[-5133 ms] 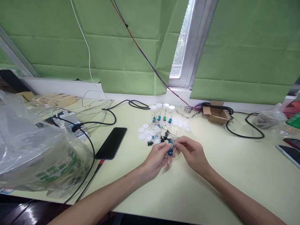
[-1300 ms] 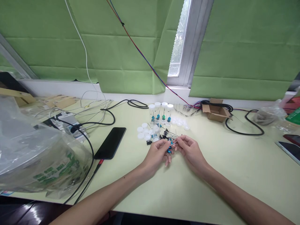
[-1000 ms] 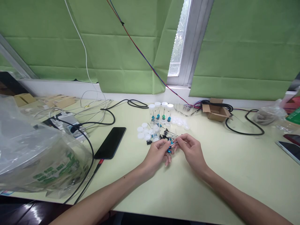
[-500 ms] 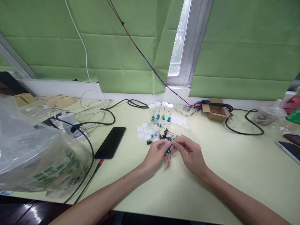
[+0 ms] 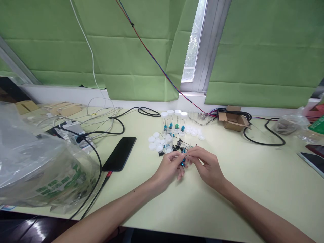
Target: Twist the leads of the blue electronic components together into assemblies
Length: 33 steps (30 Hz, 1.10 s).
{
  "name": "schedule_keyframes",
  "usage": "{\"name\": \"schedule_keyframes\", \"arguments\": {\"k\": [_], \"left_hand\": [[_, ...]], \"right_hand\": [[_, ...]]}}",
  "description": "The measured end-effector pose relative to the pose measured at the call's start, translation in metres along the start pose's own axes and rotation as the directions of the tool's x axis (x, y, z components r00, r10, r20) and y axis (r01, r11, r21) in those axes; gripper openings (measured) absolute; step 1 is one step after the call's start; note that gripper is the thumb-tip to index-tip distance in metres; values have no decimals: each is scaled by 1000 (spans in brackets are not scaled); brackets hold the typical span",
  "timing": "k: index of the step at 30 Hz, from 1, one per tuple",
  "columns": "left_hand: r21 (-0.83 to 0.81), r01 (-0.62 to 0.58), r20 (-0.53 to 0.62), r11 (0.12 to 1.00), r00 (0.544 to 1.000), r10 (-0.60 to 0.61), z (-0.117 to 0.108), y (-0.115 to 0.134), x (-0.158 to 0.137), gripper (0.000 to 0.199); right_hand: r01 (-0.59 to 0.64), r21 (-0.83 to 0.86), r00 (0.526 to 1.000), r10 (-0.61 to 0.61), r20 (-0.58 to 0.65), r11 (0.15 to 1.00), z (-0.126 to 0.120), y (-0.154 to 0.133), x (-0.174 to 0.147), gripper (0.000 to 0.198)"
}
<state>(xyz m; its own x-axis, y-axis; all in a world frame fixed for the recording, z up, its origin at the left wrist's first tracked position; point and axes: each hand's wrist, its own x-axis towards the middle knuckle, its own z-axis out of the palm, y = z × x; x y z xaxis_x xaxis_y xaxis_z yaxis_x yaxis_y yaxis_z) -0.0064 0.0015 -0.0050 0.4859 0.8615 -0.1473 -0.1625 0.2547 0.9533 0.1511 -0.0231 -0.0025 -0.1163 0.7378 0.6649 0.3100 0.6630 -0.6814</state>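
Observation:
My left hand (image 5: pixel 174 164) and my right hand (image 5: pixel 202 162) meet above the table, fingertips pinched close together. Between them is a small shiny blue part (image 5: pixel 182 162), gripped by the left fingers; its kind is too small to make out. What the right fingertips pinch is hidden. Just beyond lie small black and metal parts (image 5: pixel 178 144) with thin rods, in a loose pile. A clear tube (image 5: pixel 168 145) stands left of the pile. Farther back, several clear tubes with white caps (image 5: pixel 177 118) stand in a row, holding blue or green pieces on thin stems.
White round caps (image 5: pixel 152 146) lie left of the pile, more white caps (image 5: pixel 194 131) behind it. A black phone (image 5: pixel 119 154), a big plastic bag (image 5: pixel 45 168) and cables are on the left. An open cardboard box (image 5: pixel 234 120) stands back right, and another phone (image 5: pixel 312 162) at the right edge.
The right fingertips have shifted very slightly left and the fingers have altered their pinch. My left hand and the things on the table stay where they were.

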Motion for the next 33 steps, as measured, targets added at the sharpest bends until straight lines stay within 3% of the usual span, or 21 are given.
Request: {"name": "schedule_keyframes", "arguments": {"k": [13, 33], "left_hand": [[1, 12, 6, 1000, 1000, -12, 1, 4, -1, 34], [52, -63, -3, 997, 998, 63, 0, 1, 0, 38]], "right_hand": [[56, 12, 996, -57, 66, 998, -3, -1, 1, 20], [-242, 282, 970, 236, 57, 928, 3, -7, -1, 14]]}}
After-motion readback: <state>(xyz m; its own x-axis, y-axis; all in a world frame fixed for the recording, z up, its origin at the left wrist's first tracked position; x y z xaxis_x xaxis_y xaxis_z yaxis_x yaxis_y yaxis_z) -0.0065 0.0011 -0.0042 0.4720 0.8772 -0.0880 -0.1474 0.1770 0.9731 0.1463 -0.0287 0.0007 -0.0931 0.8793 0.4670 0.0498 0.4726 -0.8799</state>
